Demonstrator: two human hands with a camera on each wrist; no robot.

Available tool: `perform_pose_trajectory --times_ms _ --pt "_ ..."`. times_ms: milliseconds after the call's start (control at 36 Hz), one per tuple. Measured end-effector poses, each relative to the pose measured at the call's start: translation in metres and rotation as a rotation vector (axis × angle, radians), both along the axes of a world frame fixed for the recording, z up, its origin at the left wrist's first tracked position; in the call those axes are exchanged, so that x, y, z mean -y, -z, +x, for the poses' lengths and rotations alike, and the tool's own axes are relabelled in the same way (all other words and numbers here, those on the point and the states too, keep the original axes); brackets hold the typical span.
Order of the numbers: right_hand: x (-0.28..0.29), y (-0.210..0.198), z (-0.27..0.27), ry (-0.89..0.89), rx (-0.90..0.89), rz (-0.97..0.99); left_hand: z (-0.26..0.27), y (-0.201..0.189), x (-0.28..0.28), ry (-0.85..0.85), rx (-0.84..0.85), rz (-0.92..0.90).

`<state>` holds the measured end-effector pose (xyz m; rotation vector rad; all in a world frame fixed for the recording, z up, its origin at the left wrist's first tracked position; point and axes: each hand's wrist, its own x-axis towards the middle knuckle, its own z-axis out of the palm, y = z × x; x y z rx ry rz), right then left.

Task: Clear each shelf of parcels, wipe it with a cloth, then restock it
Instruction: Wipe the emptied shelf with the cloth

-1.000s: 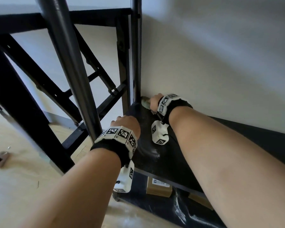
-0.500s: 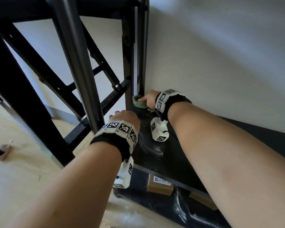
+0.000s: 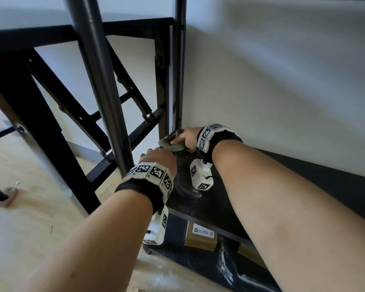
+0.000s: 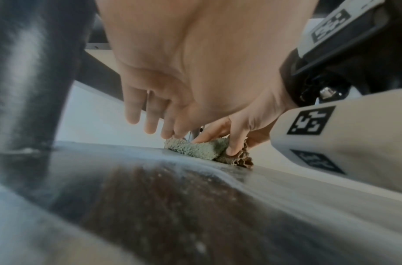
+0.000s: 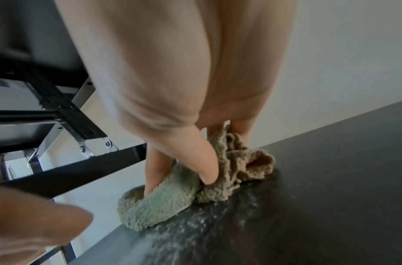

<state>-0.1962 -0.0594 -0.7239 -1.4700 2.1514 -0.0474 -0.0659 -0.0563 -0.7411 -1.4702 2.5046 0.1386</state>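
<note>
A bunched green-and-tan cloth [image 3: 170, 144] lies at the far left corner of the dusty black shelf [image 3: 207, 209], beside the rear post. My right hand [image 3: 184, 138] grips it, thumb [image 5: 203, 163] dug into a fold and fingers [image 4: 235, 141] curled over the cloth [image 5: 159, 204], pressing it onto the shelf [image 5: 297, 215]. My left hand [image 3: 159, 157] hovers just above the shelf [image 4: 172, 206] near the front post, its fingers [image 4: 150, 116] hanging loosely and holding nothing. The cloth [image 4: 195, 149] sits just beyond them. No parcels lie on this shelf.
A thick dark post [image 3: 101, 85] stands right next to my left wrist. A brown labelled parcel [image 3: 201, 237] and part of another [image 3: 254, 257] lie on the shelf below. A white wall [image 3: 282, 81] closes the back. Black table legs [image 3: 40, 131] stand left on the wooden floor.
My right hand has slid the cloth a little leftward in the back corner, so more cloth shows beside the fingers. The left hand has hardly moved.
</note>
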Motion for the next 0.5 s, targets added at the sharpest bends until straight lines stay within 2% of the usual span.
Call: perform_pose_trajectory --times_ms 222,333,417,500 --pt "-0.034 0.002 0.025 0.070 0.060 -0.042 0.019 -0.006 -0.027 -0.068 -0.072 0.095" --pt "-0.050 0.004 0.039 0.120 0.082 -0.026 0.038 -0.002 -0.049 0.038 -0.116 0.011" --pt "-0.064 0.001 0.049 0.087 -0.017 0.048 0.052 0.004 -0.061 0.047 -0.144 -0.029" --pt "-0.084 -0.004 0.057 0.062 -0.067 0.041 0.064 0.001 -0.070 0.055 -0.168 -0.023"
